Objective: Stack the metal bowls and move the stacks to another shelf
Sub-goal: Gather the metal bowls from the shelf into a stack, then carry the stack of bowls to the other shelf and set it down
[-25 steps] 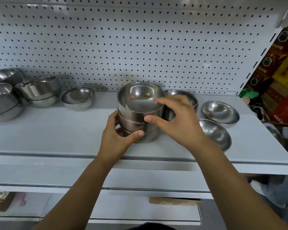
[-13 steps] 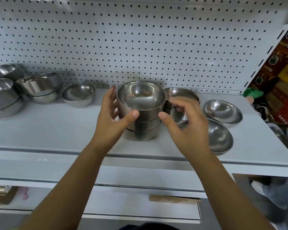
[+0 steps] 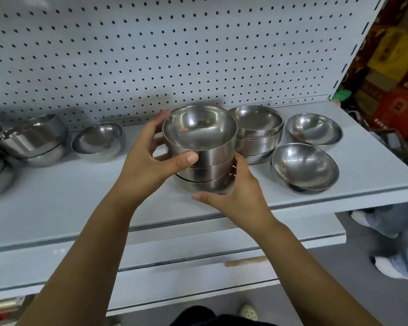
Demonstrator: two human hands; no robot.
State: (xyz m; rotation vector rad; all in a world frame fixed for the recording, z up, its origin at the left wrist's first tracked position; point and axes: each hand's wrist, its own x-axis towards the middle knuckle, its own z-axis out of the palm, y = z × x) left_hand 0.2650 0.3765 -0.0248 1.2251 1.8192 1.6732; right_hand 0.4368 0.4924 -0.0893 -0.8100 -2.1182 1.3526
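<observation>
**Left hand (image 3: 149, 161) high, right hand (image 3: 236, 196) low on the bowl stack (image 3: 212, 158)**

From the stack's left side the left hand grips the top bowl (image 3: 198, 128), thumb across its front wall. At the stack's front-right the right hand curls around the lowest bowl (image 3: 212, 184). Between them the bowl stack stands upright over the shelf (image 3: 57, 196). Its base possibly touches the shelf, but the right hand hides this.

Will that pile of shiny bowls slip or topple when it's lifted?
Probably slippery: the stack of metal bowls is smooth and shiny, so the left hand grips its top bowl while the right hand cups the bottom. It looks stiff, and the nested bowls likely won't topple if kept level.
</observation>
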